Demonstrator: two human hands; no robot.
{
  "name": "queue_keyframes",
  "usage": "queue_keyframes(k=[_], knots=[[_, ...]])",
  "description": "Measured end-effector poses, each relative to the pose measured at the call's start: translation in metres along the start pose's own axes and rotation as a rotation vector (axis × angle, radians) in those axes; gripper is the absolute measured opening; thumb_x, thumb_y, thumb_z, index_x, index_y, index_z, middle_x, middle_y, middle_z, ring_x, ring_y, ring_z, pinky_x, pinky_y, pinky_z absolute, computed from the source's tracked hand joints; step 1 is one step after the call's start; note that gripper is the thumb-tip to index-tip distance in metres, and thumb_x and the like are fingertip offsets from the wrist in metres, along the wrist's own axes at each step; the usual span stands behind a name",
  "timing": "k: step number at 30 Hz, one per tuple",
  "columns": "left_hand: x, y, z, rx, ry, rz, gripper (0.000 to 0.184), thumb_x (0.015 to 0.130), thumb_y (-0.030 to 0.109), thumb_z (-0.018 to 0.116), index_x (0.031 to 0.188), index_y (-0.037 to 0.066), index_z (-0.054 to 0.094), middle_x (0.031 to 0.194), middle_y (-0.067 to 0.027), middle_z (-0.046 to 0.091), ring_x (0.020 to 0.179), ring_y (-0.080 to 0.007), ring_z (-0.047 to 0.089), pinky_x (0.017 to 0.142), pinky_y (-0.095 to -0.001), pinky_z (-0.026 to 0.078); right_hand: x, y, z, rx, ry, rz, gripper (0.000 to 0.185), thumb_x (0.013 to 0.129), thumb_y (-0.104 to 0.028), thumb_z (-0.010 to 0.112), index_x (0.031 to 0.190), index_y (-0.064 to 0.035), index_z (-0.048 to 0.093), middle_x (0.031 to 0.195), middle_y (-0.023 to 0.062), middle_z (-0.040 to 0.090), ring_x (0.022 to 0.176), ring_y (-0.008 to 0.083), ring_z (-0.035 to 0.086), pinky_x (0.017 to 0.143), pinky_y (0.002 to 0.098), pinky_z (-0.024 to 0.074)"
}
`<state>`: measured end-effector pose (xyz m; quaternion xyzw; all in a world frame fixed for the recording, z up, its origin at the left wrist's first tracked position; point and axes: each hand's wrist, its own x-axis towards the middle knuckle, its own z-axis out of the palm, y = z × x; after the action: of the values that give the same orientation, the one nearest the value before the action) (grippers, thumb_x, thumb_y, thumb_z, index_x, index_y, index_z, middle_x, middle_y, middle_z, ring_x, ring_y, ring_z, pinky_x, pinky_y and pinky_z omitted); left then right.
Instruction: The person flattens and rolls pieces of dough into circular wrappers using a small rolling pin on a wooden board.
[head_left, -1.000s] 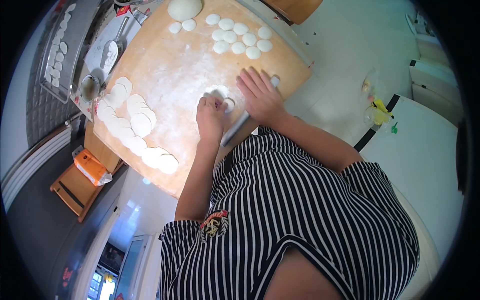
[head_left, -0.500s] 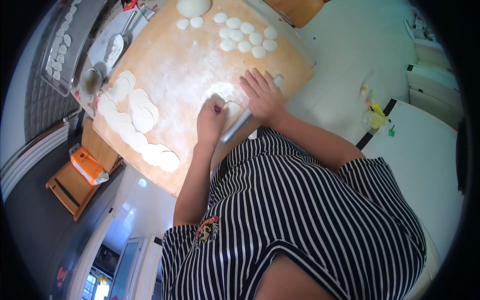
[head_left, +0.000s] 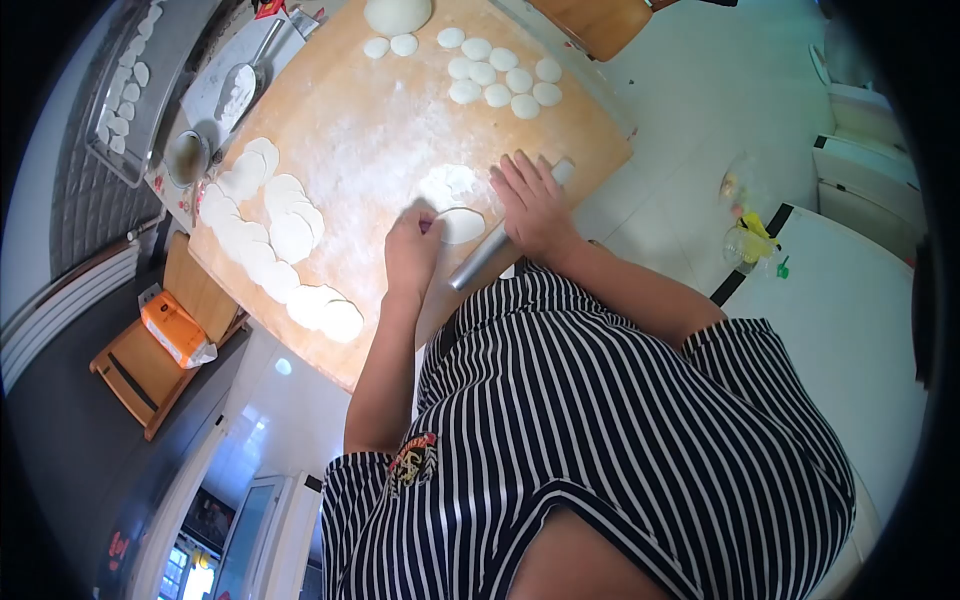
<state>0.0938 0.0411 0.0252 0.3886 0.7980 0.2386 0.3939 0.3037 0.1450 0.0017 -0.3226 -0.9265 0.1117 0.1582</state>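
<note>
My left hand (head_left: pixel 412 248) is closed, its fingertips pinching the left edge of a small flat dough wrapper (head_left: pixel 462 226). The wrapper is oval in view and lies on the floured wooden board (head_left: pixel 350 110). My right hand (head_left: pixel 535 205) rests flat over a grey rolling pin (head_left: pixel 478 262), fingers stretched out and palm on it. The pin lies slantwise just right of the wrapper, with its middle hidden under the palm. Behind the wrapper is a patch of loose flour (head_left: pixel 447 183).
Rolled wrappers (head_left: pixel 290 238) overlap in rows on the board's left. Several small dough rounds (head_left: pixel 497 95) sit at the far right, with a large dough lump (head_left: pixel 397 15) at the far edge. Beyond the left side are a metal tray (head_left: pixel 130 165), a bowl (head_left: pixel 187 158) and a flour scoop (head_left: pixel 238 92).
My left hand has drawn slightly left, and more of the wrapper shows between it and the pin. The right hand stays on the pin. The whole view has shifted a little.
</note>
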Motion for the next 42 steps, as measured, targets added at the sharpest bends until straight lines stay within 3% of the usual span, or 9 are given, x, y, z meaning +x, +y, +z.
queue_keyframes(k=[3,11,17,23,28,30,36,39,42], knots=[[-0.002,-0.008,0.003,-0.209,-0.103,-0.142,0.022,0.091,0.021,0.074,0.104,0.003,0.074,0.095,-0.0187,0.076,0.089,-0.0353,0.074,0.085,-0.0412,0.057,0.022,-0.003,0.008,-0.035,0.029,-0.060,0.057,0.090,-0.013,0.057,0.147,-0.0106,0.059,0.149,0.0174,0.058,0.144,0.0363,0.048,0.125,0.0570,0.0257],[0.023,-0.008,0.003,0.262,0.031,0.290,0.022,0.094,0.022,0.072,0.100,0.001,0.073,0.098,-0.0195,0.074,0.091,-0.0362,0.072,0.084,-0.0432,0.056,0.070,-0.022,0.018,-0.033,0.046,-0.036,0.055,0.091,-0.013,0.057,0.146,-0.0108,0.060,0.149,0.0171,0.058,0.144,0.0357,0.049,0.125,0.0589,0.0243],[-0.003,-0.006,-0.007,-0.176,-0.108,-0.124,0.021,0.091,0.020,0.073,0.097,0.000,0.072,0.097,-0.0201,0.073,0.094,-0.0379,0.071,0.086,-0.0448,0.055,0.014,-0.010,0.002,-0.003,-0.052,-0.056,0.056,0.091,-0.015,0.059,0.148,-0.0119,0.059,0.150,0.0145,0.058,0.144,0.0353,0.048,0.125,0.0592,0.0224],[0.022,-0.009,0.003,0.138,0.052,0.121,0.026,0.092,0.025,0.076,0.098,0.000,0.071,0.097,-0.0225,0.074,0.090,-0.0392,0.071,0.083,-0.0450,0.055,0.098,-0.032,0.031,-0.039,0.005,-0.007,0.059,0.094,-0.016,0.058,0.153,-0.0163,0.054,0.160,0.0101,0.050,0.154,0.0347,0.035,0.128,0.0592,0.0153],[0.003,-0.027,0.004,0.119,0.144,0.175,0.025,0.093,0.025,0.074,0.099,0.001,0.071,0.096,-0.0210,0.073,0.089,-0.0377,0.071,0.082,-0.0452,0.055,0.005,-0.015,0.007,-0.017,0.028,-0.047,0.057,0.088,-0.019,0.060,0.145,-0.0089,0.061,0.149,0.0183,0.059,0.144,0.0377,0.049,0.125,0.0614,0.0247],[-0.003,-0.026,-0.001,-0.149,-0.036,-0.108,0.026,0.093,0.026,0.074,0.100,0.001,0.073,0.095,-0.0191,0.074,0.088,-0.0338,0.072,0.082,-0.0422,0.056,0.000,-0.012,0.009,-0.014,0.052,-0.069,0.057,0.087,-0.019,0.061,0.143,-0.0078,0.063,0.146,0.0196,0.061,0.142,0.0382,0.052,0.124,0.0618,0.0267],[0.014,-0.007,0.002,0.138,0.074,0.083,0.024,0.093,0.024,0.074,0.098,0.000,0.073,0.096,-0.0181,0.074,0.090,-0.0346,0.071,0.083,-0.0438,0.056,0.092,-0.041,0.017,-0.060,-0.025,0.047,0.061,0.092,-0.015,0.059,0.152,-0.0088,0.052,0.162,0.0158,0.044,0.152,0.0355,0.037,0.125,0.0597,0.0228],[0.018,-0.013,0.001,0.267,0.090,0.192,0.023,0.091,0.024,0.075,0.096,0.002,0.071,0.098,-0.0194,0.072,0.093,-0.0379,0.069,0.085,-0.0482,0.054,0.084,-0.041,0.012,-0.020,0.036,0.168,0.057,0.093,-0.016,0.059,0.150,-0.0089,0.055,0.159,0.0165,0.047,0.150,0.0363,0.039,0.125,0.0587,0.0228],[0.004,-0.032,0.005,0.226,0.159,0.222,0.023,0.094,0.023,0.073,0.100,0.002,0.072,0.098,-0.0199,0.074,0.093,-0.0380,0.071,0.085,-0.0474,0.055,0.014,-0.022,0.016,-0.038,0.141,0.044,0.052,0.091,-0.015,0.058,0.142,-0.0076,0.063,0.150,0.0174,0.057,0.145,0.0368,0.047,0.123,0.0590,0.0283]])
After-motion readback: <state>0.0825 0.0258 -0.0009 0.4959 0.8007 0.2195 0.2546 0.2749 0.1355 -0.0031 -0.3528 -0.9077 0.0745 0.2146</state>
